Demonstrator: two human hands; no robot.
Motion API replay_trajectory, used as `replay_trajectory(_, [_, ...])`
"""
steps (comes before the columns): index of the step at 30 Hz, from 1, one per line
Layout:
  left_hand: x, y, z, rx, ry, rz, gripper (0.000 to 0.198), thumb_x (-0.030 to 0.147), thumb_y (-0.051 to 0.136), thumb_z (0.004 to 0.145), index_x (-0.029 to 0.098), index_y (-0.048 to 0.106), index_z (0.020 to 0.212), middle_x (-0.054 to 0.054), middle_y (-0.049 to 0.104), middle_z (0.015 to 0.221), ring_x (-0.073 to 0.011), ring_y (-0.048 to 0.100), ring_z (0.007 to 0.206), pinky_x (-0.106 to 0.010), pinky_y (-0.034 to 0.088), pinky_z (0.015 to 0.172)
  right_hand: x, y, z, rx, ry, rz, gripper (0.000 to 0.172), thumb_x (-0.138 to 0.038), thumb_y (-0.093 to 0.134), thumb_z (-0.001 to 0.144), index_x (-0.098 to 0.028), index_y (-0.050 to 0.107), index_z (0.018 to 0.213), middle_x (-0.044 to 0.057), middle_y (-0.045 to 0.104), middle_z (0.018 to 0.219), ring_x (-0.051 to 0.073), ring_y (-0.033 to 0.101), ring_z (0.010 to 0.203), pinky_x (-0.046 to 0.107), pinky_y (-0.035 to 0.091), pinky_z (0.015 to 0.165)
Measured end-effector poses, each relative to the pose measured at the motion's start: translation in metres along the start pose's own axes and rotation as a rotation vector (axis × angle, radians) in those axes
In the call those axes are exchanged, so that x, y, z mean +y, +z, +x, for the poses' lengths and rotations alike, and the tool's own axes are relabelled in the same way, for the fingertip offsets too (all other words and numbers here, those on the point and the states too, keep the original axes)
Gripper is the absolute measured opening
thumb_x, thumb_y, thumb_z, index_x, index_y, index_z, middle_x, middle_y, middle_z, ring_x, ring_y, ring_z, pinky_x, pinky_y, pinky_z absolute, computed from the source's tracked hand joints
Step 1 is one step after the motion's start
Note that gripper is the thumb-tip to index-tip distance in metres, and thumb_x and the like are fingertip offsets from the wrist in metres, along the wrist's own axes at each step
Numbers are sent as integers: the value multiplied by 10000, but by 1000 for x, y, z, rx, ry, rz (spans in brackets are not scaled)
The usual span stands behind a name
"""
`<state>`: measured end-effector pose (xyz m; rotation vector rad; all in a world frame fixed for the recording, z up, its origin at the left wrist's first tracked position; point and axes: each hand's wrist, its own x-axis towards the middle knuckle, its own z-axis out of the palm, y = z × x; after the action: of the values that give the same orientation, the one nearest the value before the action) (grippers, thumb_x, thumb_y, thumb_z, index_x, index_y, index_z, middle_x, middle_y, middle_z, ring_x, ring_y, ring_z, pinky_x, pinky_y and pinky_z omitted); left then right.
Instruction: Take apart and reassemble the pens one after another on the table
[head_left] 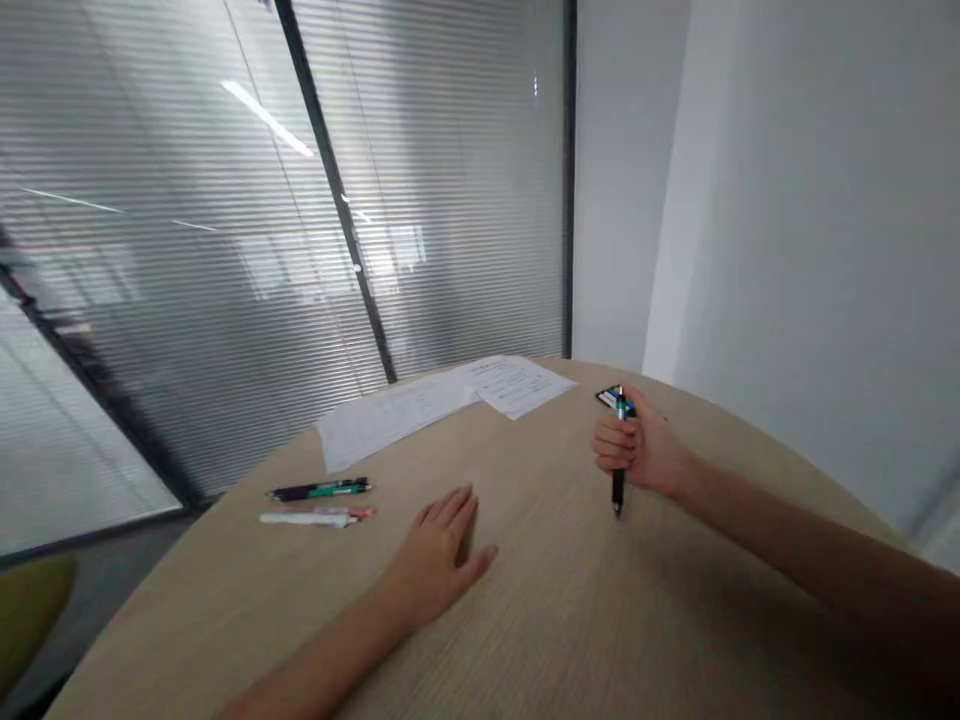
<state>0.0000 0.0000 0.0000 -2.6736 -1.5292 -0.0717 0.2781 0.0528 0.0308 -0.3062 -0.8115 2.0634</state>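
Note:
My right hand is wrapped round a black pen, held upright with its tip pointing down near the tabletop; whether the tip touches the wood I cannot tell. Behind that hand lies a small dark, colourful flat item, partly hidden by the fingers. My left hand rests palm down on the round wooden table, fingers stretched and thumb apart, holding nothing. To its left lie dark and green pens side by side. Just in front of them are a white pen and a pinkish one.
Printed paper sheets overlap along the far side of the table, with another sheet at their right end. Past the table's edge stand a glass partition with blinds and a white wall. A yellow-green seat shows at lower left.

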Motion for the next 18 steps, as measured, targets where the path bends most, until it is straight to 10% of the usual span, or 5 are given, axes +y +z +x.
replay_trajectory(18, [-2, 5, 3, 30, -6, -26, 607, 473, 328, 786, 67, 339, 1237, -144, 310, 1316, -226, 280, 1198, -381, 239, 980, 1, -14, 6, -17, 3, 31, 474, -495, 299, 763, -189, 219, 411, -74, 186, 347, 57, 152, 306, 172, 214, 302])
